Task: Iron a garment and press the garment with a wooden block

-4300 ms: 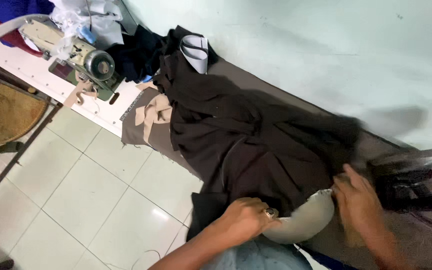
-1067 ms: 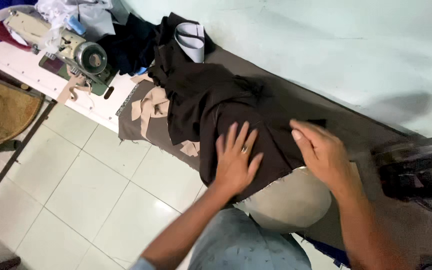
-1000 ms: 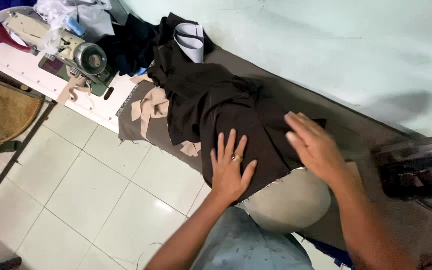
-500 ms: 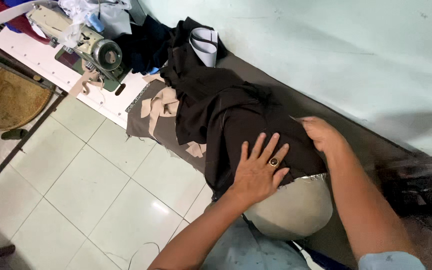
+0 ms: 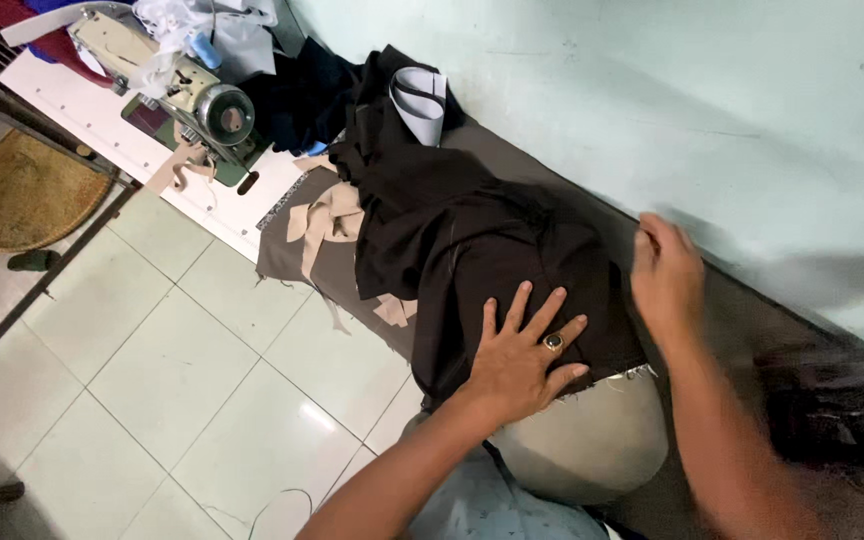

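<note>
On the brown-covered table (image 5: 512, 165), both hands flatten dark, creased, fray-edged cloth (image 5: 492, 260).

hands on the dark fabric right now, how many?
2. Left hand lies flat on the dark fabric, fingers spread; right hand is at its far edge near the wall, blurred, so contact is unclear.

Brown-covered board (image 5: 732, 310) under dark fabric (image 5: 492, 250)

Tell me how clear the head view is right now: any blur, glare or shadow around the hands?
Head view: the left hand, flat on the dark cloth, is sharp; the right hand and its forearm are smeared by motion blur; a glare spot shines on the floor tiles; a soft shadow falls on the pale green wall; the dark object at the right edge is blurred too.
</note>
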